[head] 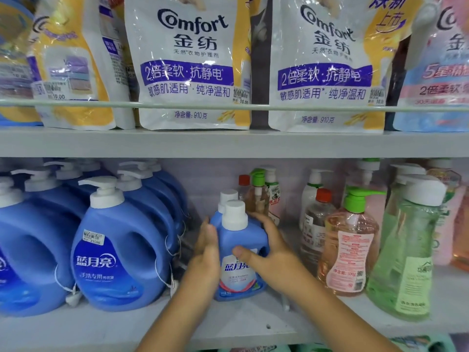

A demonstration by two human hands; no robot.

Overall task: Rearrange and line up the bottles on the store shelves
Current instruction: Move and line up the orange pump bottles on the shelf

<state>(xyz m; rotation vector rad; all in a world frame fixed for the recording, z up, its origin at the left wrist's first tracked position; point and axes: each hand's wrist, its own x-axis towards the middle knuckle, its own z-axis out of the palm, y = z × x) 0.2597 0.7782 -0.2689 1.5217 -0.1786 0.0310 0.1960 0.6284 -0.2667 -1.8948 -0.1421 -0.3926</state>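
Note:
A small blue detergent bottle (pixel 238 265) with a white cap stands upright on the lower shelf (pixel 228 323), with a second like it (pixel 226 196) right behind. My left hand (pixel 206 252) lies flat against the front bottle's left side, fingers straight. My right hand (pixel 269 245) wraps its right side, thumb across the front label and fingers reaching behind. Large blue pump bottles (pixel 119 250) stand in rows to the left. A pink pump bottle (pixel 349 247) and a green clear bottle (pixel 406 262) stand to the right.
Small clear and brown bottles (pixel 258 196) stand at the back behind the blue pair. Comfort softener pouches (pixel 193 62) fill the upper shelf behind a rail (pixel 253 106). Bare shelf surface lies in front of the small bottle.

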